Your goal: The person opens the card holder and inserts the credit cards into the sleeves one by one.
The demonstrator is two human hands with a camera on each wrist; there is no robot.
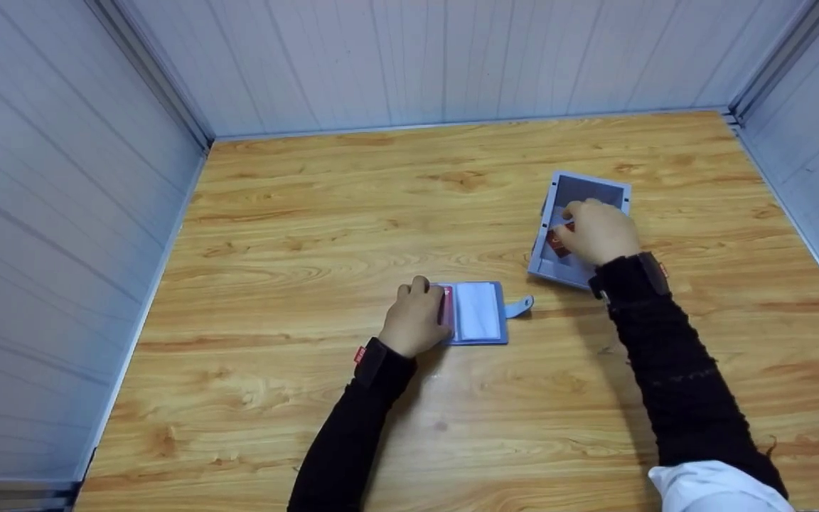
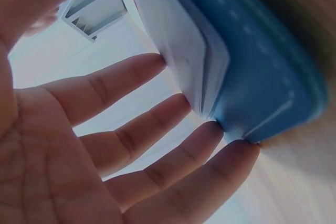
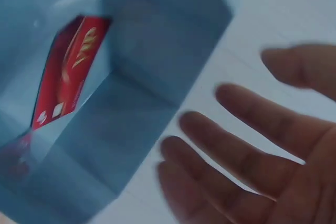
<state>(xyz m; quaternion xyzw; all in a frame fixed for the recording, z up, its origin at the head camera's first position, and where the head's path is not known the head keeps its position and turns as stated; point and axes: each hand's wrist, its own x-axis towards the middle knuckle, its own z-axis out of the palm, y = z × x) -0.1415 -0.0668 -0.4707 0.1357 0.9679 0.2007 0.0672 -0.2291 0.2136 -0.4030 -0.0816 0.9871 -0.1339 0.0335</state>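
Note:
A blue card holder (image 1: 504,313) lies spread on the table, with whitish sleeves (image 1: 479,311) on its right half and a pink-red card (image 1: 448,304) partly visible on its left. My left hand (image 1: 414,316) rests over that left half; in the left wrist view its extended fingertips touch the holder's (image 2: 278,77) edge. Over the grey open box (image 1: 539,245) hovers my right hand (image 1: 600,231), its fingers loosely spread and holding nothing. A red card marked VIP (image 3: 68,72) leans inside the box. Part of the box's inside is hidden beneath the hand.
The holder's snap strap (image 1: 520,306) sticks out to the right, towards the box. Pale panel walls (image 1: 395,64) enclose the wooden table (image 1: 274,213) at the back and both sides. In the right wrist view, a blurred reddish patch (image 3: 16,158) shows below the card.

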